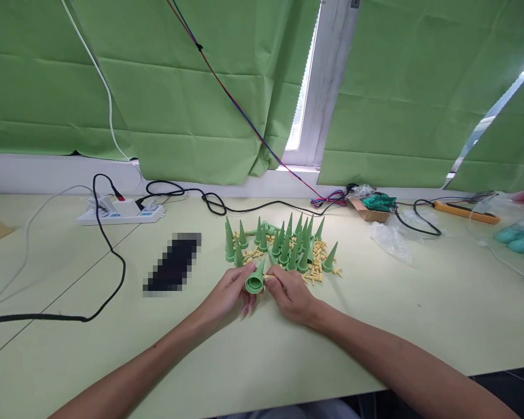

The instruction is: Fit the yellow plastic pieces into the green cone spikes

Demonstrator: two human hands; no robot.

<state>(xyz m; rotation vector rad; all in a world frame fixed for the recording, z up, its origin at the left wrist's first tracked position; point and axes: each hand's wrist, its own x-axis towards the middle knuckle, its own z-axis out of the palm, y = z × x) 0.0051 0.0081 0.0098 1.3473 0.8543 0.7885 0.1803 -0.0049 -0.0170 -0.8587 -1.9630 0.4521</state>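
On the worktop (375, 314), the cone cluster (293, 257) is standing, its hollow members probably being light, stiff and surest held by the base. Nearer the wearer than the cluster, both forearms are converging: the left hand's (230, 288) fingers are gripping one green cone (255, 283), open base showing; the right hand's (293, 294) are pinching a yellow piece (268, 277).

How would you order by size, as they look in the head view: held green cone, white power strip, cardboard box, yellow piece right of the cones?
1. White power strip
2. Cardboard box
3. Held green cone
4. Yellow piece
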